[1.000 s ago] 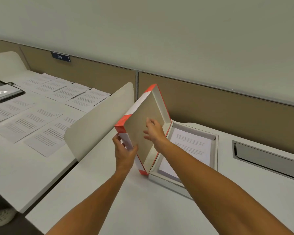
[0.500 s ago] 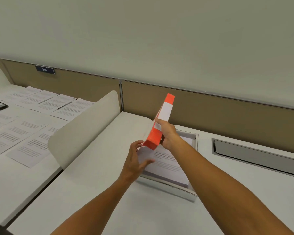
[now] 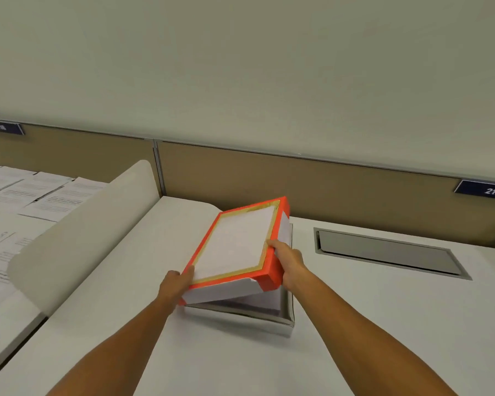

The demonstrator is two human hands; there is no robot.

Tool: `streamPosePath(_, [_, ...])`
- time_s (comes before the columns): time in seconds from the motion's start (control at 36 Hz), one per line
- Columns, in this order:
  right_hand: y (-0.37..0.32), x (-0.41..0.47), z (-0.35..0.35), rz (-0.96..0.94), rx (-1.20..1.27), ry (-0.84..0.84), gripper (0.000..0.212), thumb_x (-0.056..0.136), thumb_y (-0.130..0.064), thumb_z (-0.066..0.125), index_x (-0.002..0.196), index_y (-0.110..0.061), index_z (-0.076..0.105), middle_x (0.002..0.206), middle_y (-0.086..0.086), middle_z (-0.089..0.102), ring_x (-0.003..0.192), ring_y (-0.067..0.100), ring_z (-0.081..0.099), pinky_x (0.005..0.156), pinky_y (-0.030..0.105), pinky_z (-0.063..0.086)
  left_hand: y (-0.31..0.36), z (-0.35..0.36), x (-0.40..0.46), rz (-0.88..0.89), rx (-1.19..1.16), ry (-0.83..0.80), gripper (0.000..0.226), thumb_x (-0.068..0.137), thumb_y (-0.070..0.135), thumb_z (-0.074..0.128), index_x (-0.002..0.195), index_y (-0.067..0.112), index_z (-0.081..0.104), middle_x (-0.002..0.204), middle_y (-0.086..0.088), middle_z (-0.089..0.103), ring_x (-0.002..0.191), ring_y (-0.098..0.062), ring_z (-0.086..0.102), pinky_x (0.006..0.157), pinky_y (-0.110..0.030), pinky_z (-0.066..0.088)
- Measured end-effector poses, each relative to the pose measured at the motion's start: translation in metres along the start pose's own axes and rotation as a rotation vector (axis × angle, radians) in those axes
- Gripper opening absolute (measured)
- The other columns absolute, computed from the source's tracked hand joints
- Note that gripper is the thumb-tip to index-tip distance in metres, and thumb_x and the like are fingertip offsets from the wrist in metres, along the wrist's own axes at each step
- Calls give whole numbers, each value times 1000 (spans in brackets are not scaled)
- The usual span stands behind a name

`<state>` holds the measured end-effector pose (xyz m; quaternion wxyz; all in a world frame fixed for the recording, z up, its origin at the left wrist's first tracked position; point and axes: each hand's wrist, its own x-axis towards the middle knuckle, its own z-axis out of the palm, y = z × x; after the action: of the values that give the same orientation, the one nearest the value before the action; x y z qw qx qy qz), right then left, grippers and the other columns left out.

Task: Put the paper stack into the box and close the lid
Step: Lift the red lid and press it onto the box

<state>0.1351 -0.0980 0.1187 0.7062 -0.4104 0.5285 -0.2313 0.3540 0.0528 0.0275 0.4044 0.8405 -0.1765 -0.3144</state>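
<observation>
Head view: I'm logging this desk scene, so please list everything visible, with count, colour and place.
lid: one, orange rim with white panel, held tilted over the box, not yet seated.
box: one, white-grey, on the near desk under the lid; its contents are hidden.
desk: one, white, foreground.
cable hatch: one, grey, set in the desk at right.
divider: one, cream, curved, between the two desks.
printed sheets: several, white, spread on the left desk.
number plates: two, dark blue, on the tan back panel, one far left and one far right.
left hand: gripping the lid's near left corner.
right hand: gripping the lid's right edge.
</observation>
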Motion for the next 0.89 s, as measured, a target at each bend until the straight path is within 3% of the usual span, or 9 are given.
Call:
streamPosePath(0.06, [8,6,-12,40,-24,11,46,88,-35,71,129,-19,55,114,11,70,99,32,68,90,52,56,-1,3,0,20,22,-15,56,95,51,50,124,3,53,114,-16,61,102,-32,61,86,-42,55])
streamPosePath(0.14, [17,11,-28,89,-73,35,42,89,-39,69,125,-19,58,113,12,71,97,32,69,78,47,57,7,4,-4,59,83,-37,55,95,49,52,126,4,55,116,-14,62,105,-32,62,94,-47,54])
streamPosePath(0.25, [27,19,-44,124,-120,92,32,92,-38,65,113,-15,64,100,12,74,83,30,70,56,37,53,16,4,-9,91,130,-91,72,91,49,60,148,12,35,146,-13,46,126,-35,52,102,-47,47])
streamPosePath(0.31, [32,22,-49,138,-155,109,27,93,-37,63,106,-14,65,93,11,74,78,28,70,52,35,51,17,6,-11,116,142,-114,69,92,47,59,147,12,36,145,-13,48,125,-34,54,104,-46,46])
streamPosePath(0.44, [48,28,-51,170,-229,152,20,96,-29,54,88,-12,61,85,11,66,72,26,64,56,32,49,16,9,-16,152,149,-149,62,93,47,58,142,13,43,135,-10,58,115,-32,61,103,-47,49])
streamPosePath(0.56, [61,36,-45,136,-369,201,26,94,-26,49,106,-7,62,107,13,66,97,29,66,81,38,55,16,9,-17,170,188,-142,65,92,49,57,145,15,40,138,-8,56,117,-31,60,103,-46,48])
streamPosePath(0.61, [64,35,-43,106,-469,228,29,93,-26,46,111,-8,60,112,13,64,100,28,65,77,35,51,15,9,-16,171,199,-146,65,92,50,57,145,16,40,138,-8,56,117,-31,60,103,-46,49])
streamPosePath(0.72, [64,32,-42,75,-566,228,23,96,-26,42,104,-11,57,89,4,61,73,17,56,62,28,45,11,6,-10,179,241,-167,67,91,53,56,146,18,40,137,-7,57,115,-30,62,101,-47,50])
streamPosePath(0.89, [71,35,-52,91,-695,156,34,98,-41,39,106,-13,57,98,7,67,88,24,67,78,37,58,4,4,1,177,335,-198,66,92,53,54,147,20,38,138,-7,57,113,-28,63,96,-42,52])
